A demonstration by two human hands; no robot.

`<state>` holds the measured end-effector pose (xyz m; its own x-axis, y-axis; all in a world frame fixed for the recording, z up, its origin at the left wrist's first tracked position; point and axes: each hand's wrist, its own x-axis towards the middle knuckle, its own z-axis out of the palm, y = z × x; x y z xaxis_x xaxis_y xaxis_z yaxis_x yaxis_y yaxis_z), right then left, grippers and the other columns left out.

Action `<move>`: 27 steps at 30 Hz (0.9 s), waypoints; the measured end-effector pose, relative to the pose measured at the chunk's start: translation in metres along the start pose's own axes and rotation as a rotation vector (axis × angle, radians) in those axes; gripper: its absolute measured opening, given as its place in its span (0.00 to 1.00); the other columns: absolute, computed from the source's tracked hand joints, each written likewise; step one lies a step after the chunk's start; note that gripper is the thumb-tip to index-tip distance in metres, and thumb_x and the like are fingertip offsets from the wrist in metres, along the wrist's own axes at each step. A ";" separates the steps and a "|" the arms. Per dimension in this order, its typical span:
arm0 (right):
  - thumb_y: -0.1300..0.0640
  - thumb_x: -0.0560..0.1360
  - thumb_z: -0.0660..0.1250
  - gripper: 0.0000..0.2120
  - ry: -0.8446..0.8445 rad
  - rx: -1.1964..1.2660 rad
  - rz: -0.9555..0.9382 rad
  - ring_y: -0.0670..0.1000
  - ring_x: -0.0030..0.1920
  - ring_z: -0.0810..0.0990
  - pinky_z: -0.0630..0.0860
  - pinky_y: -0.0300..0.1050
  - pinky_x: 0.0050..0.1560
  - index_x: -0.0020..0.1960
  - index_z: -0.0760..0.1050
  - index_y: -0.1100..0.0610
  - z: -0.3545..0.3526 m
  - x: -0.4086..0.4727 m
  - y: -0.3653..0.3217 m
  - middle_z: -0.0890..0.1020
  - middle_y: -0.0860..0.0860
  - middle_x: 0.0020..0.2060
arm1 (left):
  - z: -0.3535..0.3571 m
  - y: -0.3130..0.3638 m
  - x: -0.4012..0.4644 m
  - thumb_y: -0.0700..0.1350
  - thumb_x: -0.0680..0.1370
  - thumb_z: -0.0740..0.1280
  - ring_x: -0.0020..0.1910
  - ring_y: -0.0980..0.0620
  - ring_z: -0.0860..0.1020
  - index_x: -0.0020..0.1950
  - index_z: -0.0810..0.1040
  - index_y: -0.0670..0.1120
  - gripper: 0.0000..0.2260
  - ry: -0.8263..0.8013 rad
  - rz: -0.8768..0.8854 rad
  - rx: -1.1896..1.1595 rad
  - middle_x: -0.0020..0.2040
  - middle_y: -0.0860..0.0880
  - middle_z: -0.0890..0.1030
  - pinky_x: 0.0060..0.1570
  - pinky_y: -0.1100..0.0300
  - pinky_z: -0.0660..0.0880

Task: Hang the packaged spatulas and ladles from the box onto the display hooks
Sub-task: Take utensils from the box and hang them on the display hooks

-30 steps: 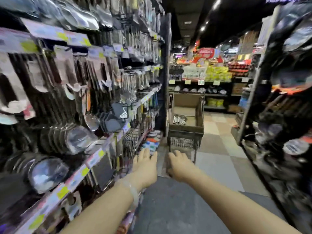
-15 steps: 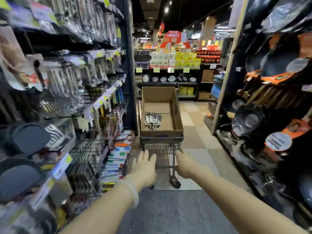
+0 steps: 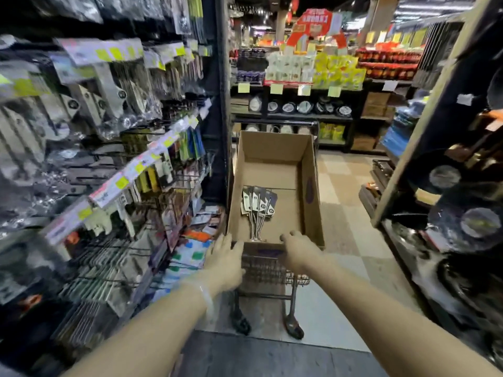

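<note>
A brown cardboard box (image 3: 313, 186) sits open on a small wire cart (image 3: 268, 270) in the aisle ahead. Inside it lies a bundle of packaged utensils (image 3: 258, 205), card labels at the far end and metal handles pointing toward me. My left hand (image 3: 224, 257) reaches the box's near left corner with fingers spread, holding nothing. My right hand (image 3: 298, 250) is at the near rim, its fingers bent over the edge just short of the handles, with nothing in it. Display hooks (image 3: 122, 99) full of packaged kitchen tools fill the left wall.
Shelves with yellow price tags (image 3: 122, 182) and wire racks run along the left. Pans (image 3: 446, 175) hang on the rack at the right. Tiled floor (image 3: 345, 213) stretches past the cart toward grocery shelves (image 3: 299, 107) at the aisle's end.
I have come nearer to the cart and the view has turned from the left wall toward the box. Both hands have moved forward from mid-air to the box's near edge.
</note>
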<state>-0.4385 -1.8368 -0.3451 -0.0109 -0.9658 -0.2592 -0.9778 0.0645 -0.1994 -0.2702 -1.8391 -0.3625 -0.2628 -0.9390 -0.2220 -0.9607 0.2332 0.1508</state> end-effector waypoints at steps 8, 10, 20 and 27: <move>0.53 0.78 0.60 0.23 -0.119 0.051 0.061 0.60 0.65 0.71 0.71 0.51 0.63 0.70 0.62 0.62 -0.012 0.169 0.030 0.70 0.60 0.67 | -0.001 -0.020 0.172 0.46 0.76 0.64 0.76 0.43 0.48 0.76 0.51 0.46 0.32 -0.074 -0.046 -0.144 0.77 0.42 0.48 0.75 0.47 0.52; 0.54 0.79 0.60 0.23 -0.139 0.095 0.078 0.60 0.65 0.71 0.70 0.49 0.63 0.69 0.62 0.62 -0.015 0.212 0.034 0.70 0.61 0.67 | -0.006 -0.023 0.209 0.45 0.77 0.63 0.77 0.44 0.48 0.76 0.51 0.46 0.31 -0.109 -0.070 -0.205 0.78 0.43 0.48 0.75 0.46 0.51; 0.57 0.78 0.60 0.20 -0.290 0.264 0.144 0.58 0.67 0.71 0.68 0.45 0.65 0.67 0.67 0.63 0.055 0.367 0.043 0.72 0.60 0.67 | 0.052 -0.027 0.332 0.43 0.78 0.61 0.74 0.43 0.58 0.75 0.54 0.45 0.28 -0.317 -0.156 -0.387 0.75 0.43 0.57 0.74 0.54 0.56; 0.55 0.75 0.63 0.17 -0.321 0.461 0.268 0.60 0.60 0.77 0.73 0.47 0.58 0.61 0.74 0.62 0.108 0.462 0.044 0.79 0.62 0.59 | 0.073 -0.029 0.398 0.44 0.76 0.63 0.65 0.39 0.70 0.68 0.64 0.44 0.21 -0.310 -0.296 -0.558 0.65 0.40 0.71 0.65 0.52 0.67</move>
<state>-0.4637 -2.2531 -0.5752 -0.1093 -0.7819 -0.6138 -0.7580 0.4650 -0.4575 -0.3539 -2.2005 -0.5258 -0.0908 -0.8083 -0.5817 -0.8282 -0.2631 0.4948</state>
